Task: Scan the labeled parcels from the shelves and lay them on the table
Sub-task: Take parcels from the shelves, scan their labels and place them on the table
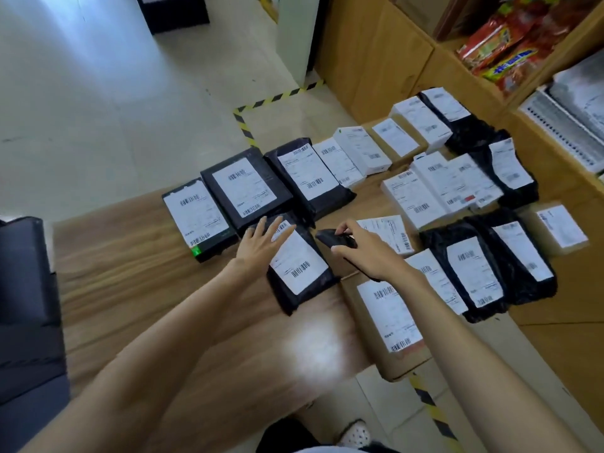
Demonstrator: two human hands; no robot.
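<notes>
two grips: left grip (261,248) flat on black parcel (302,266), right grip (367,253) clutching scanner (328,238).

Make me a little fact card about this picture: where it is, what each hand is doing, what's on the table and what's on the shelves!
place: wooden table beside wooden shelves
left hand: fingers straight, resting on a black bag parcel
right hand: holds a black scanner just right of that parcel
on the table: many parcels, black bags plus white and brown boxes, labels facing up
on the shelves: red snack packets
floor: yellow-and-black tape
</notes>
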